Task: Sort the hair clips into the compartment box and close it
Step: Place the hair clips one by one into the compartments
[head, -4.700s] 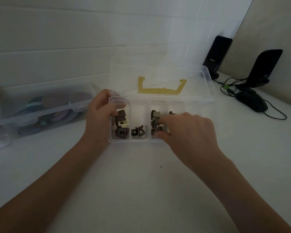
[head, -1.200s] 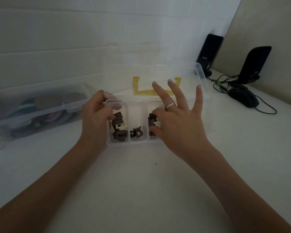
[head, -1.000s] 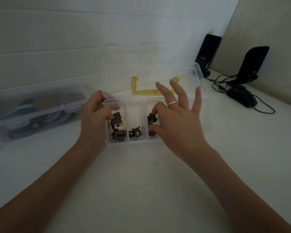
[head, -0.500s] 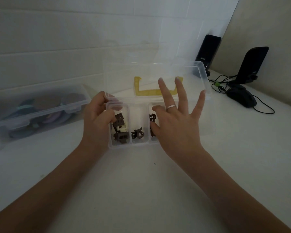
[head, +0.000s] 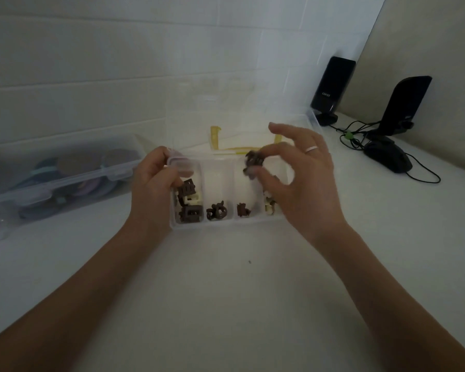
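While the left hand (head: 156, 189) grips the compartment box (head: 227, 224) at its left end to steady it on the table (head: 226, 304), the right hand (head: 301, 181) pinches a brown hair clip (head: 254, 161) between thumb and forefinger above the third compartment, presumably for sorting.

Open clear compartment box (head: 227, 225) holds brown clips (head: 216, 211); one clip (head: 253, 161) pinched above.

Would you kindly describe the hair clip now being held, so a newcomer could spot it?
Find the clear compartment box at the table's centre. Above its third compartment, the right hand pinches a dark brown claw clip. It alone is lifted clear; the other clips lie inside the compartments.
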